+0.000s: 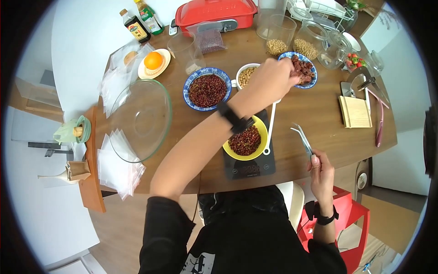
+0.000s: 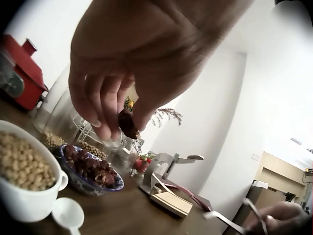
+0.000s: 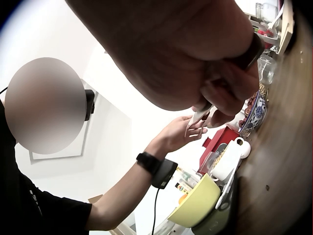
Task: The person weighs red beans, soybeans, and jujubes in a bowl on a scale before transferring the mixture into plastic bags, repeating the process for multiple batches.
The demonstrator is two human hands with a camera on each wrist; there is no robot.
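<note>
Pinching one dark red-brown, wrinkled piece [image 2: 128, 124] between thumb and fingers, my left hand [image 1: 273, 76] hangs over a blue-and-white patterned bowl [image 1: 307, 86] heaped with more such pieces. I have the fingers of my right hand [image 1: 322, 176] clamped on bent, silver metal tweezers [image 1: 303, 138], their tips apart. Left of them on the brown wooden desk [image 1: 331, 107], I see a round yellow bowl [image 1: 264, 138] of small dark red beans [image 1: 245, 141] on a flat black digital scale [image 1: 250, 170], a long-handled white spoon [image 1: 272, 128] just beside it.
</note>
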